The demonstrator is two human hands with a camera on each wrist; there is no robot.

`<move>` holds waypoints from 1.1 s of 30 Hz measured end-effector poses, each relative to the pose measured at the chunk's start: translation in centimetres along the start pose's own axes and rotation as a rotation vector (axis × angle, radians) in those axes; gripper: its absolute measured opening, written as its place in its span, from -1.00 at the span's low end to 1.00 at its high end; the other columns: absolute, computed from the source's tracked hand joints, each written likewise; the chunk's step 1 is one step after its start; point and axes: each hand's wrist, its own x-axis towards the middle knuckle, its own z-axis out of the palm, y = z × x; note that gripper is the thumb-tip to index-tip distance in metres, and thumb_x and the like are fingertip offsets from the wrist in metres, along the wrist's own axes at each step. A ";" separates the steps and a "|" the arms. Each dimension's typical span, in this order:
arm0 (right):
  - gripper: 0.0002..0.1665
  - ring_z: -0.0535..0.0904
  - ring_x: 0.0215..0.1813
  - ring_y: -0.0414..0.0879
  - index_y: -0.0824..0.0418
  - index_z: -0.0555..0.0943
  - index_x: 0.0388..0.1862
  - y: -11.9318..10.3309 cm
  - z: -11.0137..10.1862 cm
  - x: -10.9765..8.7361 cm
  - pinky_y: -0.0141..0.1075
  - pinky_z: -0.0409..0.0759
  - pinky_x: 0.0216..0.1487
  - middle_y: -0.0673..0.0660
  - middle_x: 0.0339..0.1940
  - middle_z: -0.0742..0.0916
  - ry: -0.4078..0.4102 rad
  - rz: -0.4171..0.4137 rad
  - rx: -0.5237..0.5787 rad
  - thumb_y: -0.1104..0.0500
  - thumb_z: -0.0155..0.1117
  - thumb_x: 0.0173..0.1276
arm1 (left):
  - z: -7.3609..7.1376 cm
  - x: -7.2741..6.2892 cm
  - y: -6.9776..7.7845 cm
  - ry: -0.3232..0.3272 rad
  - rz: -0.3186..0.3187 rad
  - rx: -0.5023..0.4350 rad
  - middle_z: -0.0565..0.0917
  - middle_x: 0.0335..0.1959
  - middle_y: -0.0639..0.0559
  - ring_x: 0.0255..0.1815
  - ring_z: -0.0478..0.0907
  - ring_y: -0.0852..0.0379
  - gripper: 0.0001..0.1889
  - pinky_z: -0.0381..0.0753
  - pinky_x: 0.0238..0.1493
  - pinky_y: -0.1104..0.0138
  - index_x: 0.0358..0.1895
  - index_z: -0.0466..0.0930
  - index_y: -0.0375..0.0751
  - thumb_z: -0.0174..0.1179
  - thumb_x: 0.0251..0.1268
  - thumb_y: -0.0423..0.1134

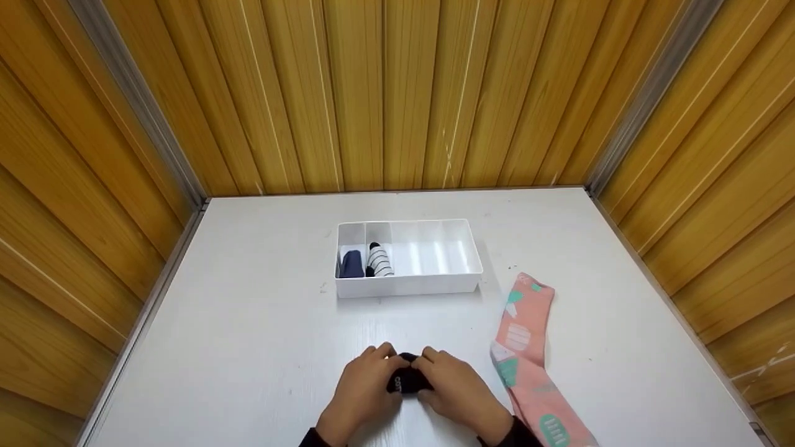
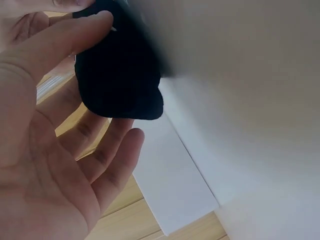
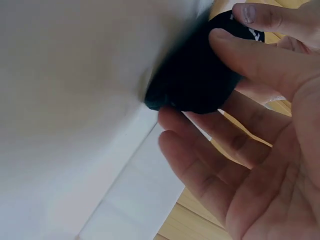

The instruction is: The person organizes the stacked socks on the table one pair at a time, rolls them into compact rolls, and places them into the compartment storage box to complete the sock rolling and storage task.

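Note:
A black sock (image 1: 410,380), folded into a compact bundle with white lettering on it, is held between both hands close over the white table. My left hand (image 1: 367,386) grips its left side, with thumb and fingers on opposite faces in the left wrist view. From the other side my right hand (image 1: 458,388) pinches the same black sock (image 3: 192,75) between thumb and fingers. Right of the hands, pink socks (image 1: 525,360) with green and white patches lie stretched out on the table.
Beyond the hands stands a white divided box (image 1: 407,285). Its leftmost compartment has a rolled navy sock (image 1: 352,264); beside that, a striped white-and-black sock (image 1: 379,261) occupies another compartment. Wood-patterned panels (image 1: 397,93) wall the white table (image 1: 248,323) at the back and sides.

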 end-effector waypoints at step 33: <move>-0.63 0.52 -0.16 -0.21 0.04 0.65 0.06 0.2 -0.4 0.1 -0.30 0.58 -0.18 -0.08 -0.12 0.64 0.003 -0.047 -0.005 0.02 0.43 0.30 | -0.7 0.2 -0.7 -0.009 0.058 -0.034 0.68 -0.21 0.22 -0.20 0.61 0.22 -0.57 0.62 -0.16 0.28 -0.05 0.76 0.08 0.57 -0.11 -0.11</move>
